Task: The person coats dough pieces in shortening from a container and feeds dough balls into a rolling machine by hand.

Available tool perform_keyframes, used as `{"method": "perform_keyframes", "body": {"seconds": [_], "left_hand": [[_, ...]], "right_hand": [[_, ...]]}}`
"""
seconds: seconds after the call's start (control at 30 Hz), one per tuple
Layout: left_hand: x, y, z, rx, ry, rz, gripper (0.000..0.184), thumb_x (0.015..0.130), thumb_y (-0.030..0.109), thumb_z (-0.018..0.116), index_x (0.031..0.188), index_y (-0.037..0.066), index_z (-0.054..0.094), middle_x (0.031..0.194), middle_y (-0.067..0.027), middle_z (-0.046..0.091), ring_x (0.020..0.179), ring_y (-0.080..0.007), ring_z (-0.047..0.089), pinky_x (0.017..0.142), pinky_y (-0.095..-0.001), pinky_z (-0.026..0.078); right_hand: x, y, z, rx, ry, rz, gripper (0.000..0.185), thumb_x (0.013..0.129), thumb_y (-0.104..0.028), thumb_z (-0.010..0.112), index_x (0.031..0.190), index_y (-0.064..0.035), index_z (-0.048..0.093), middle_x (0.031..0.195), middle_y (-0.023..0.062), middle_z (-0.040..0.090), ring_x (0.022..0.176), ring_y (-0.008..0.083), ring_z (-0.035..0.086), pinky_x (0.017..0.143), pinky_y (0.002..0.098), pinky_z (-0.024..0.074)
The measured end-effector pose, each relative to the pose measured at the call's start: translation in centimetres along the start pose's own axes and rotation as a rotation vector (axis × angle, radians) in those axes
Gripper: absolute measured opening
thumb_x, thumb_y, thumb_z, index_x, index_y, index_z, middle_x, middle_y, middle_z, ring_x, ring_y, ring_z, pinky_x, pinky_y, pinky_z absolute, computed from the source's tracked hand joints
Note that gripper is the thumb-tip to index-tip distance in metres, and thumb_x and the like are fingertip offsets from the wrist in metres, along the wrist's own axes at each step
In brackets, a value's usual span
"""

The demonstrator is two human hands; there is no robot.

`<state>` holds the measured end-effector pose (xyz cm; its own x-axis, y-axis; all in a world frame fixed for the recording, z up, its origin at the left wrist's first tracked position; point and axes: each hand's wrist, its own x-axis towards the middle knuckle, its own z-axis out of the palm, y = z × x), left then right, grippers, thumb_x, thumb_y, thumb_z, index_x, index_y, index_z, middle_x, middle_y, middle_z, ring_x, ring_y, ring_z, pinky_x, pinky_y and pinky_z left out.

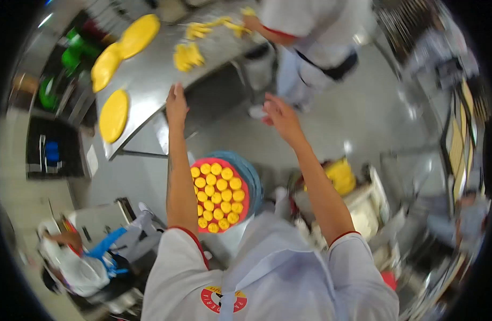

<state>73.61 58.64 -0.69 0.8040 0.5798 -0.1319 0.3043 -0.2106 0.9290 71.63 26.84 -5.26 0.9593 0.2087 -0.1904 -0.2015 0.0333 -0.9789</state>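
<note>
My left hand point(176, 105), fingers stretched out, is raised in front of me near the edge of the steel table point(155, 88), holding nothing. Out over the floor, my right hand point(280, 116) is also raised, its fingers apart and nothing in them. Below and between my arms, a round red tray point(242, 206) bears many yellow dough balls point(221, 184); my left forearm covers part of its left side. Blue plastic, perhaps a tub point(254, 179), shows beneath the tray. Yellow dough pieces point(188, 56) lie on the table beyond my left hand.
Large flat yellow dough slabs point(114, 116) lie along the table's left part. A co-worker point(321, 37) stands at its far end, one hand on dough. Another person point(80, 262) is at lower left. A yellow bundle point(340, 176) and white containers point(363, 219) are to my right.
</note>
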Motion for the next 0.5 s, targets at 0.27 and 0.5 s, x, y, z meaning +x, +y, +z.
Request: {"method": "perform_keyframes", "body": {"seconds": [0.27,0.5], "left_hand": [[-31.0,-18.7,23.0,0.061,-1.305,-0.133,0.029,0.098,0.018,0.062,0.12,-0.001,0.064,0.097,-0.0114,0.072,0.088,-0.015,0.068,0.073,-0.0296,0.055],[-37.4,-21.0,47.2,0.634,-1.203,0.357,0.046,0.096,0.035,0.053,0.118,-0.004,0.064,0.117,-0.0275,0.065,0.109,-0.0448,0.061,0.093,-0.0493,0.047]], "right_hand": [[-28.5,20.3,-7.9,0.072,0.657,0.567,0.032,0.095,-0.017,0.062,0.122,-0.0008,0.063,0.083,0.0057,0.067,0.072,0.013,0.063,0.067,0.0302,0.0518],[-23.9,29.1,-14.6,0.075,1.358,0.648,0.062,0.093,-0.023,0.062,0.144,0.0035,0.041,0.142,0.0291,0.045,0.13,0.0405,0.048,0.108,0.0458,0.0388]]}}
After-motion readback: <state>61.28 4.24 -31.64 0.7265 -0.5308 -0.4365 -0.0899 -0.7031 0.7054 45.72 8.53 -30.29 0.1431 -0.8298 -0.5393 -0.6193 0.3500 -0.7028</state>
